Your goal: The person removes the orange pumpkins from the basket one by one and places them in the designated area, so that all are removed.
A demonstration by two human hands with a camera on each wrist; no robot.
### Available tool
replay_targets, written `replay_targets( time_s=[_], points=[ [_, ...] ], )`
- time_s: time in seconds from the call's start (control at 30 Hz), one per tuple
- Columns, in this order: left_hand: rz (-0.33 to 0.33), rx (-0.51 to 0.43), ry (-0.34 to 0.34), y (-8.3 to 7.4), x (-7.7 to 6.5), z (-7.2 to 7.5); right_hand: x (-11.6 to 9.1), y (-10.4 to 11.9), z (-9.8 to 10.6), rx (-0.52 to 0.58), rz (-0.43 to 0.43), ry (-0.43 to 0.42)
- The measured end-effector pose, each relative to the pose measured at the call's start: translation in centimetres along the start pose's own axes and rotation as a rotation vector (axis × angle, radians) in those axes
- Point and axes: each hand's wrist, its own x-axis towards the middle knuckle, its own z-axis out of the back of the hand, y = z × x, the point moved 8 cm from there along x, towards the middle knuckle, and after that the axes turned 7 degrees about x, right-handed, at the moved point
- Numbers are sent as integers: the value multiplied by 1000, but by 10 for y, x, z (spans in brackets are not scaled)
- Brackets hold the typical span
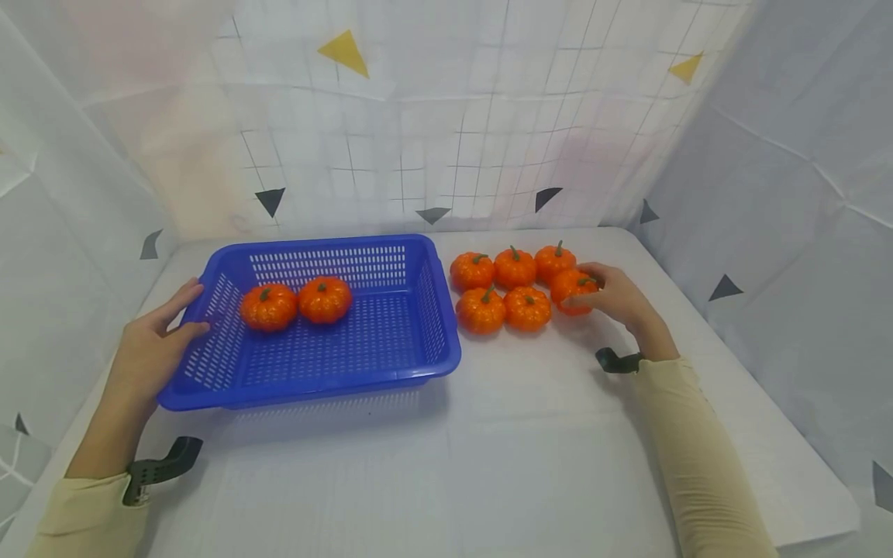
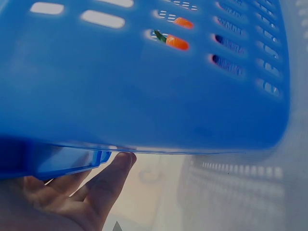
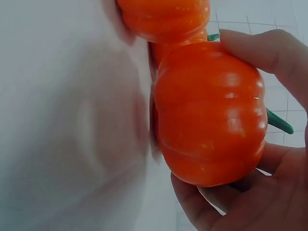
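My left hand grips the left rim of a blue plastic basket, thumb over the edge. Seen from the left wrist, the fingers curl up under that rim. Inside the basket, towards its left and middle, sit two orange toy pumpkins, a left one and a right one. With thumb and fingers around its sides, my right hand holds another pumpkin with a green stem. This one is at the right end of a cluster of pumpkins standing right of the basket.
Two short rows make up the cluster, with a back-row pumpkin just behind the held one. A white cloth covers the table. White sheets hang as a back wall and a right wall. Both wrists wear dark bands.
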Motion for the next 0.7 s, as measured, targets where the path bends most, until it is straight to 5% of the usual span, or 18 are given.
replay_targets(
  time_s=[0.7],
  points=[
    [1,0,5,-2,1,-1,5,-16,-11,-42,-19,62]
  ],
)
